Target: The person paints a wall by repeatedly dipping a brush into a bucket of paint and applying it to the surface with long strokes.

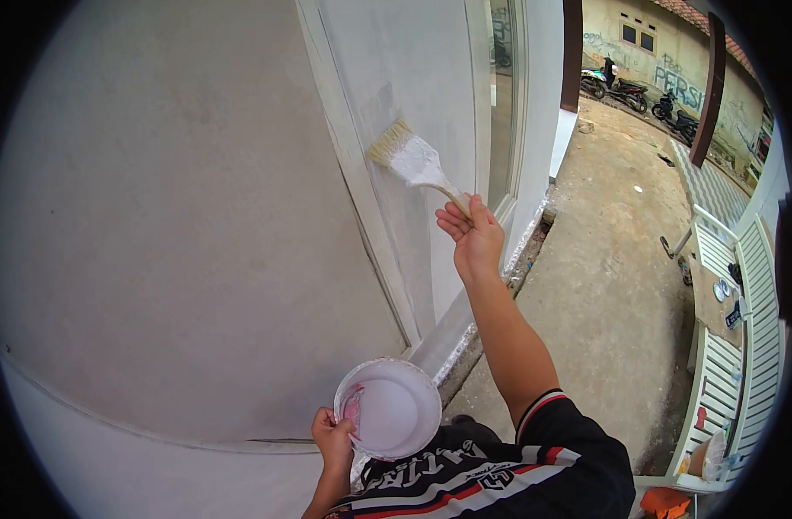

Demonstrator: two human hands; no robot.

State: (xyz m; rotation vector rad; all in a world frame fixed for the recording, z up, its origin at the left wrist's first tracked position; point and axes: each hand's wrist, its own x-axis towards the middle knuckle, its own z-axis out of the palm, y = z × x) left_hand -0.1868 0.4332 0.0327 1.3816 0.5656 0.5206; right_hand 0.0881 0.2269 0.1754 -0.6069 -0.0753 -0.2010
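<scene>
My right hand (472, 232) is closed around the handle of a wide paintbrush (413, 161). White paint coats the brush's middle, and its pale yellowish bristles meet the white wall (413, 65) beside the door frame, just under a greyish patch. Low in the view, my left hand (334, 435) grips the rim of a round white bucket (389, 413), thumb over the edge. White paint lies inside it, and a pinkish smear shows on its inner wall near the thumb. The bucket is close to my body, below the brush.
A large grey-white door panel (197, 216) fills the left. Right of the brush is a framed window (504, 104). A white slatted bench (720, 363) with small items stands at right. Motorbikes (616, 86) are parked far back, near a brown post (709, 95).
</scene>
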